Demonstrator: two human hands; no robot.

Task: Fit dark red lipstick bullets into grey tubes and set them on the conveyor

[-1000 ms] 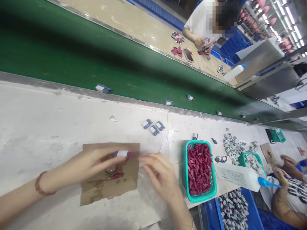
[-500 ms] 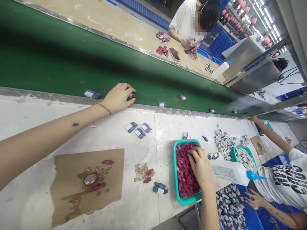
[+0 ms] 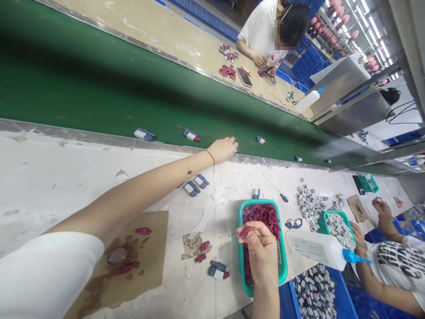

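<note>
Dark-red small plastic pieces (image 3: pixel 262 212) are heaped in the teal mesh basket (image 3: pixel 282 266) at lower centre, one pinched in the right hand (image 3: pixel 260 248), while the left hand (image 3: pixel 226 149), fingers curled, is stretched to the green conveyor belt (image 3: pixel 99 88), where assembled grey parts (image 3: pixel 191 135) already lie.

Basket (image 3: pixel 241 261) right of cardboard (image 3: pixel 152 248)

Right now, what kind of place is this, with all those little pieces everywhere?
Most likely a factory assembly line. A long green conveyor belt carries small parts, a teal basket holds dark red pieces, and other people sit along the belt working on similar pieces.
</note>
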